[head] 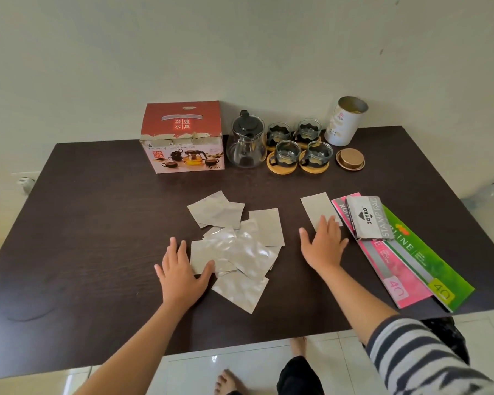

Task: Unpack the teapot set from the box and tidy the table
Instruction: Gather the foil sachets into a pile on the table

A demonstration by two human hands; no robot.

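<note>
Both arms reach forward over the dark woodgrain bench (97,223). The left hand (180,269) lies flat, grip spread, thumb on the crinkled silver foil packets (240,246). The right hand (322,243) presses spread fingers on a single packet (317,208). Behind the packets stand the glass teapot (246,143) and cardboard box (183,138).
</note>
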